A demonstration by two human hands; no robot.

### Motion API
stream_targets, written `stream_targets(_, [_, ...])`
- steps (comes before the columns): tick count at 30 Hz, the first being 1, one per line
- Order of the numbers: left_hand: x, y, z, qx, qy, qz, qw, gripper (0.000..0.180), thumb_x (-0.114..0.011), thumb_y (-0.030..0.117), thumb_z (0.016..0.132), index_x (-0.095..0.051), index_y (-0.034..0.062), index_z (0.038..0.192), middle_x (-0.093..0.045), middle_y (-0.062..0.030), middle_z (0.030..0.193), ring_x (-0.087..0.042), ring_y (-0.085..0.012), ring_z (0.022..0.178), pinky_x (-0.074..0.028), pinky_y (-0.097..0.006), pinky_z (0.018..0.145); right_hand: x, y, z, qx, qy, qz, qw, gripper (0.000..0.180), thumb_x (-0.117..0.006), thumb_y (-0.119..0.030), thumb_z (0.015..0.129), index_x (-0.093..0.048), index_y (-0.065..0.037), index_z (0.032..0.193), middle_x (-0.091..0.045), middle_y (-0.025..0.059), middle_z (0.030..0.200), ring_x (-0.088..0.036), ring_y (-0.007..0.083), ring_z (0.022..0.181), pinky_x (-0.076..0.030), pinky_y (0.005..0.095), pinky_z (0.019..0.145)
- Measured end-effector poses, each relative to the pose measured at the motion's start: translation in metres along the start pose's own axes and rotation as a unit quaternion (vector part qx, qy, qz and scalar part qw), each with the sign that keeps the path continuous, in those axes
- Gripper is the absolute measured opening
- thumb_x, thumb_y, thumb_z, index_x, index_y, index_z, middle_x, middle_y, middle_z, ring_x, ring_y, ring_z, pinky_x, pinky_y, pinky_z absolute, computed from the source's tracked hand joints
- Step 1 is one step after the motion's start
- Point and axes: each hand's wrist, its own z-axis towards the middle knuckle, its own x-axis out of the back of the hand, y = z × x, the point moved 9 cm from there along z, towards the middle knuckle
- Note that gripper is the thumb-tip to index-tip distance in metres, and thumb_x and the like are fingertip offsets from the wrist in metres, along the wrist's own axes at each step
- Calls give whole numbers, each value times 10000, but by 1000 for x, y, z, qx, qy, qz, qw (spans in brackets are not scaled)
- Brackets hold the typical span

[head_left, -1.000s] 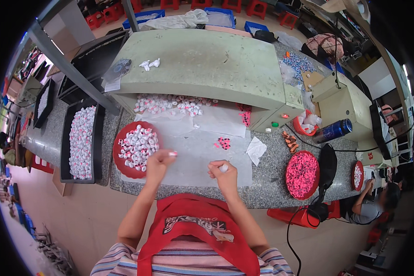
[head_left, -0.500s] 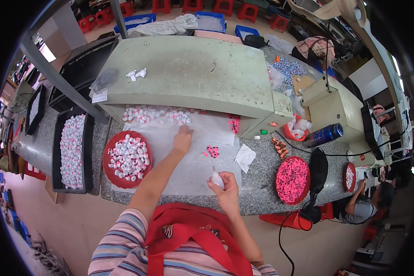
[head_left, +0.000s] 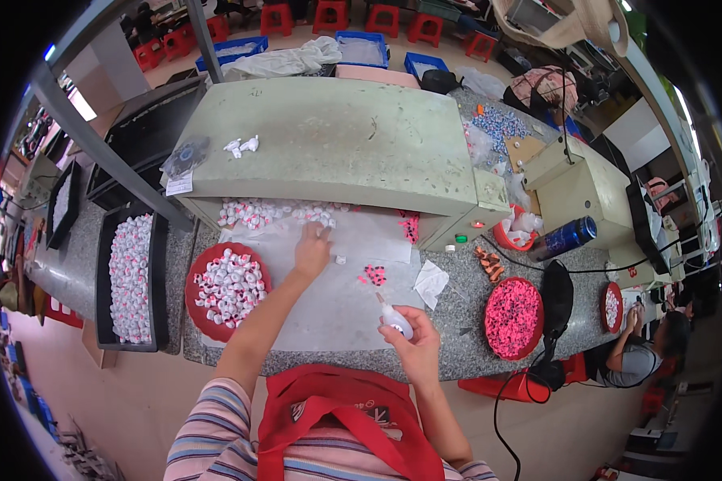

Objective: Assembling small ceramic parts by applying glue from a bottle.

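Observation:
My right hand [head_left: 415, 343] holds a small translucent squeeze bottle [head_left: 398, 321] with a thin nozzle, tilted up and left over the front of the white sheet [head_left: 321, 321]. Beyond the nozzle tip lies a little group of pink and black pieces [head_left: 373, 275]. My left hand [head_left: 313, 255] reaches over the sheet to the edge of a pile of small white and pink pieces [head_left: 253, 213] beneath the pale green housing [head_left: 321, 136]. Its fingers stretch forward, their tips hard to make out. One white piece [head_left: 341, 260] lies on the sheet just right of that hand.
A red bowl [head_left: 196, 309] of white pieces and a black tray [head_left: 162, 297] stand at left. To the right are a crumpled tissue [head_left: 431, 283], a red bowl [head_left: 529, 346] of pink and black pieces, a blue bottle [head_left: 565, 238] and a cable. Another person [head_left: 638, 357] sits far right.
The squeeze bottle has moved slightly right and its nozzle now leans further left. My left hand has shifted a little left. A single white piece now shows on the sheet beside it.

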Motion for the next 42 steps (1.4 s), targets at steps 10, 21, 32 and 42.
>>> stream_targets(10, [-35,-43,51,99,-169,108,975,367,-549,360,723,-580,150,1023,-499,-114,1114,-442,-294,1059,-332,-468,876,24,30,-21,-92,75,10,993,311,-629,12,719,-509,13,1006,-610,100,881,-583,125,756,-468,218,591])
stream_targets(21, [14,34,-49,29,24,113,993,314,-596,129,680,-572,96,991,-465,-102,1035,-434,-261,988,-338,-423,807,14,26,-1,-59,52,-13,997,322,-622,5,731,-493,12,1026,-607,99,883,-577,115,733,-457,205,601])
stream_targets(32, [-39,30,-24,2,-206,53,977,342,-655,54,630,-603,87,966,-566,-58,888,-524,-197,888,-418,-331,770,21,8,-21,-45,68,2,997,330,-610,-13,745,-502,16,1056,-610,110,888,-582,117,717,-457,207,574])
stream_targets(42, [161,148,-41,288,-131,-817,482,304,-552,-26,776,-518,30,1073,-564,-114,1024,-585,-210,892,-485,-277,804,-10,-101,-28,102,44,49,993,293,-639,-30,709,-536,33,975,-587,105,858,-597,144,704,-446,194,573])
